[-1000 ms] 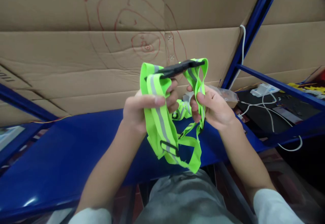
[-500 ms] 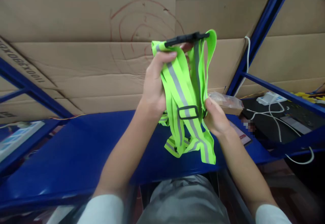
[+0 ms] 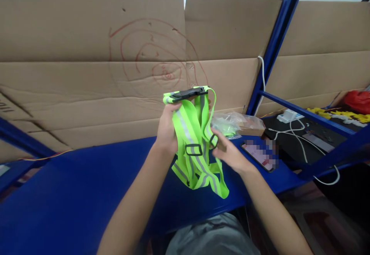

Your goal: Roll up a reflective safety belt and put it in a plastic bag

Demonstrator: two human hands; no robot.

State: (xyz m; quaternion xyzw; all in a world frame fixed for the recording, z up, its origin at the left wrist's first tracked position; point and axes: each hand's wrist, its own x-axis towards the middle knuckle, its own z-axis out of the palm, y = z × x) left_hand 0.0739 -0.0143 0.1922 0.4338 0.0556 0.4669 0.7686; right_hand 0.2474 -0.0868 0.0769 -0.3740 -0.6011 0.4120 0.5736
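A neon-green reflective vest, made of elastic straps with grey stripes, hangs in a loose bundle above the blue table. My left hand is closed around its upper left side, thumb in front and the other fingers hidden behind the straps. Across the top runs a black buckle, fastened. On the right, my right hand pinches the side strap near a black slider; some fingertips are behind the strap. Another black slider sits on the front strap. The lower loops dangle freely.
Beyond the blue table stands a cardboard wall with red circles drawn on it. To the right lie clear plastic bags and a phone. A blue metal post, white cables and a power strip are farther right.
The view has tilted up, and the vest with both hands appears lower and farther away. My right hand's fingers have shifted on the side strap, and its slider now faces me.
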